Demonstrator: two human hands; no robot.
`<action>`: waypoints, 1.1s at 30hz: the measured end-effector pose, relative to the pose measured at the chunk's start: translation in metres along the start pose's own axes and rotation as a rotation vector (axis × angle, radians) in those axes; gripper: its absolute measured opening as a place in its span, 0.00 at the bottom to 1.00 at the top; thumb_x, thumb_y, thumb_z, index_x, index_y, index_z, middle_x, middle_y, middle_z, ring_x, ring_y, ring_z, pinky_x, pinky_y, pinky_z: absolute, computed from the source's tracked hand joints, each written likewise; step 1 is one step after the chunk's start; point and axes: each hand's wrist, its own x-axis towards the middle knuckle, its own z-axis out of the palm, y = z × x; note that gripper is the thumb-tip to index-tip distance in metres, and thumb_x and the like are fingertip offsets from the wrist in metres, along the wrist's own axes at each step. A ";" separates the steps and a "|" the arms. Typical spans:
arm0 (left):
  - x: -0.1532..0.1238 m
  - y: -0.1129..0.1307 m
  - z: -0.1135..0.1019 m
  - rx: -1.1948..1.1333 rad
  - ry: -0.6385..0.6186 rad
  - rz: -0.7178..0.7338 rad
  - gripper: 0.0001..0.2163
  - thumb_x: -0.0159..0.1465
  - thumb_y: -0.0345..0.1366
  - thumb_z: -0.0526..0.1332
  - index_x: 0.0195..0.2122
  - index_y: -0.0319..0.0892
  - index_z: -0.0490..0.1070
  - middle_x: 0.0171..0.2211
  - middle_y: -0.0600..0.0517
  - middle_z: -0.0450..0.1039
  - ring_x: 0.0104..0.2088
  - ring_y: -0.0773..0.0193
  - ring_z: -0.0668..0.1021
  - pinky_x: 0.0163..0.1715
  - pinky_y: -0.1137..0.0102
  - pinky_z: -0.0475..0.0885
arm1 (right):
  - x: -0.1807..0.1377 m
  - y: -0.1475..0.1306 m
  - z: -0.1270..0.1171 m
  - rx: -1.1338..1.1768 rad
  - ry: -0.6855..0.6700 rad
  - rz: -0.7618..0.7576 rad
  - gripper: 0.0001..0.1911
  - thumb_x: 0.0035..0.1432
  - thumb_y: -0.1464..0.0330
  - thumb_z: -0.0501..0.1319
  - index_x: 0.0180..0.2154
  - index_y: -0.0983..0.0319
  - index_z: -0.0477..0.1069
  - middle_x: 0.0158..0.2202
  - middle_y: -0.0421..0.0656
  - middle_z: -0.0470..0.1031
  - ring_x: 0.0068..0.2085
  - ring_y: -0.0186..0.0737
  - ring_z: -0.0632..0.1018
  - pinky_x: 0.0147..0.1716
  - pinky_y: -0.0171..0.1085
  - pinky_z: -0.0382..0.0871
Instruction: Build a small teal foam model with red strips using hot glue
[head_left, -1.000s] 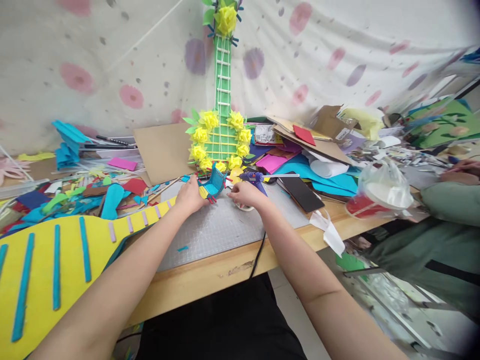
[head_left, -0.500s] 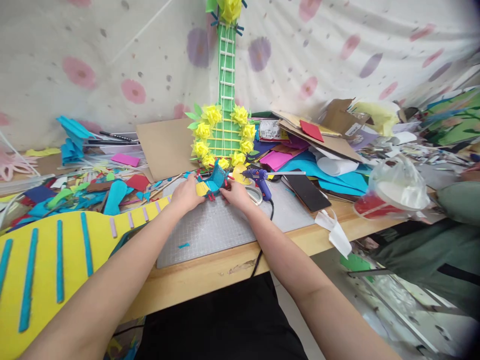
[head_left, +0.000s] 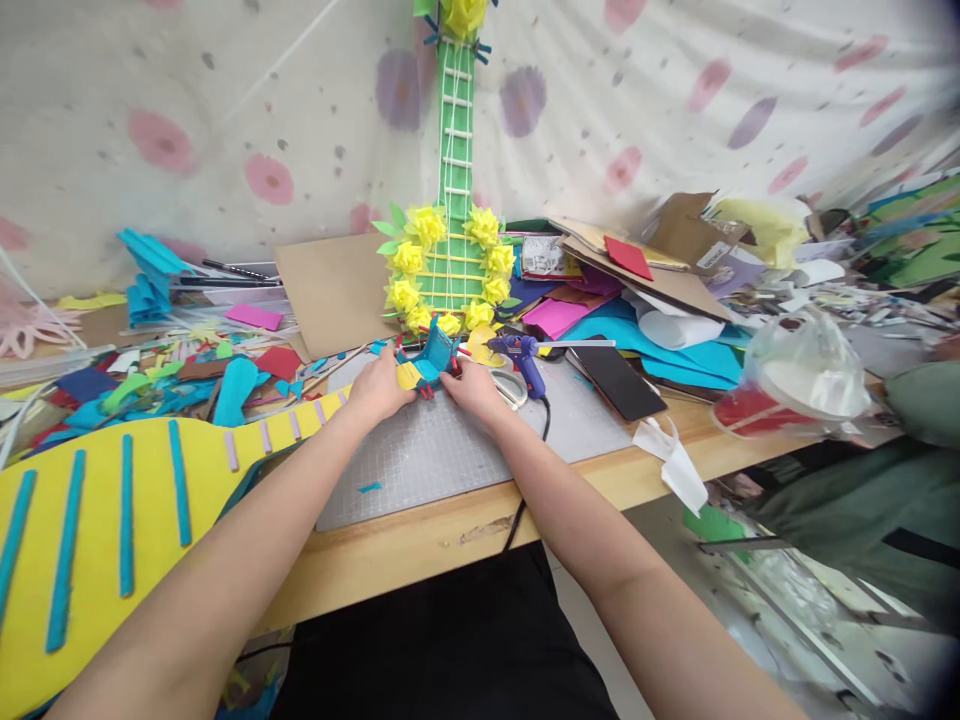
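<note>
A yellow paper-craft guitar [head_left: 97,520] with blue strips lies at the left, its neck running toward the middle of the table. At the neck's end is a bent blue headstock [head_left: 436,352] with small red pegs. My left hand [head_left: 381,388] is closed around the neck just below the headstock. The fingers of my right hand [head_left: 472,386] are closed on the headstock's right side by the red pegs; the fingertips are partly hidden. Behind stands a green craft guitar [head_left: 452,270] with yellow paper flowers and white strings.
A purple glue gun [head_left: 532,375] with its cord, a dark phone [head_left: 624,380] and scraps [head_left: 240,390] surround the grey cutting mat [head_left: 420,470]. A plastic-wrapped red tub [head_left: 780,395] stands right. Another person's sleeve [head_left: 922,400] shows at the right edge.
The view has shifted slightly. Both hands keep their hold on the yellow guitar's headstock end, with little visible movement.
</note>
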 end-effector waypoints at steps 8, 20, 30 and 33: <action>-0.001 -0.001 0.000 -0.029 0.017 0.025 0.31 0.48 0.44 0.65 0.50 0.42 0.55 0.45 0.42 0.72 0.46 0.50 0.75 0.38 0.64 0.69 | -0.014 -0.001 -0.007 -0.077 -0.140 -0.092 0.14 0.54 0.60 0.58 0.25 0.63 0.73 0.27 0.44 0.76 0.30 0.36 0.74 0.28 0.32 0.60; -0.002 0.002 -0.003 -0.008 0.013 0.016 0.31 0.48 0.41 0.64 0.51 0.39 0.55 0.44 0.41 0.72 0.46 0.50 0.75 0.38 0.65 0.69 | -0.019 -0.007 0.000 -0.046 -0.169 -0.157 0.08 0.55 0.68 0.57 0.30 0.63 0.74 0.25 0.41 0.76 0.26 0.31 0.73 0.26 0.29 0.58; -0.005 -0.001 0.003 -0.019 0.050 0.082 0.36 0.49 0.42 0.65 0.57 0.38 0.51 0.48 0.40 0.69 0.49 0.49 0.72 0.44 0.62 0.67 | -0.019 -0.003 -0.004 -0.053 -0.163 -0.189 0.07 0.53 0.68 0.58 0.30 0.63 0.73 0.29 0.42 0.77 0.29 0.33 0.72 0.26 0.30 0.56; -0.007 -0.004 0.007 -0.028 0.126 0.128 0.41 0.50 0.41 0.65 0.61 0.38 0.45 0.50 0.39 0.67 0.52 0.49 0.69 0.49 0.60 0.65 | -0.019 -0.004 -0.004 -0.047 -0.167 -0.192 0.07 0.53 0.68 0.58 0.30 0.63 0.73 0.29 0.42 0.76 0.29 0.33 0.72 0.26 0.30 0.56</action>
